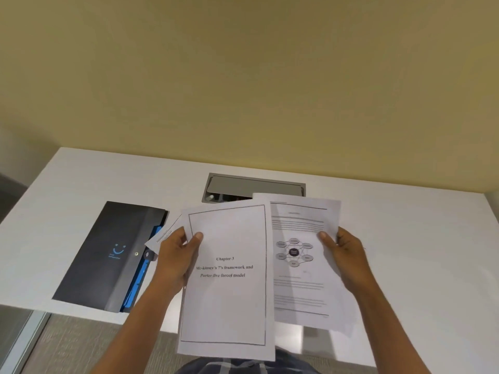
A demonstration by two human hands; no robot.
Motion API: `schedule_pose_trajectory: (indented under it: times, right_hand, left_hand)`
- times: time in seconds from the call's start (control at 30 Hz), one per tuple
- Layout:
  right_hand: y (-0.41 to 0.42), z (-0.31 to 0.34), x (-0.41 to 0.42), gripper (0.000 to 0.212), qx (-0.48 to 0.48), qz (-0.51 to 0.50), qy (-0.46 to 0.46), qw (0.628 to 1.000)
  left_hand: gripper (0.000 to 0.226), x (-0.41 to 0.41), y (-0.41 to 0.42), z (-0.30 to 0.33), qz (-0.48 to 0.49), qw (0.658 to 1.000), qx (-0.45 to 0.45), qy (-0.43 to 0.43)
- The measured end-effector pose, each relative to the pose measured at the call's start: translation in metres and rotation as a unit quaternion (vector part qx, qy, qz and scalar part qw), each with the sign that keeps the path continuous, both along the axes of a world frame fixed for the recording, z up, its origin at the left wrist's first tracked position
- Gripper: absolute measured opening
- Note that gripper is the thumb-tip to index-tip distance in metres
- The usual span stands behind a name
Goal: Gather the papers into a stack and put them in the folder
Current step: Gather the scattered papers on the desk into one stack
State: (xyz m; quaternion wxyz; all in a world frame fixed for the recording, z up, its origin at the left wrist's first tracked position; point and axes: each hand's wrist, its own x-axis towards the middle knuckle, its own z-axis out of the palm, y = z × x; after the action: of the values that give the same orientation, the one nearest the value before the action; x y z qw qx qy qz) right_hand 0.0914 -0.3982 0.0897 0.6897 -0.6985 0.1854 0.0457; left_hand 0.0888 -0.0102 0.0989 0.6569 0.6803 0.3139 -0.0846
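Lying at the left of the white surface (81, 184), the dark folder (108, 255) has its snap flap down and blue inner pockets showing along its right edge, so it will probably need opening before anything goes in. Just right of it, the left hand (175, 260) has its fingers (198, 236) clamped on the left edge of the chapter title page (229, 292), with at least one more sheet (162, 236) fanned out behind them. Further right, the right hand (345, 255) pinches the diagram page (299, 265) by its right edge; that page sits partly under the title page and askew. Nothing is squared yet. Slipping is the main risk: the hidden sheet could slide free toward the folder, and the floppy lower corners, hanging past the surface edge, could fold or snag if the two hands close unevenly.
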Motion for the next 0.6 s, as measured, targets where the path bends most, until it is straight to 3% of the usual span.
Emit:
schedule_pose_trajectory:
  times: [0.3, 0.6]
  right_hand:
    - [0.063, -0.003, -0.015, 0.024, 0.08, 0.094, 0.082, 0.989]
    - [0.068, 0.001, -0.017, 0.033, 0.111, 0.152, 0.117, 0.975]
  left_hand:
    - [0.033, -0.014, -0.031, -0.009, -0.055, 0.996, 0.063, 0.015]
    - [0.026, -0.022, -0.041, -0.016, -0.056, 0.997, -0.023, 0.044]
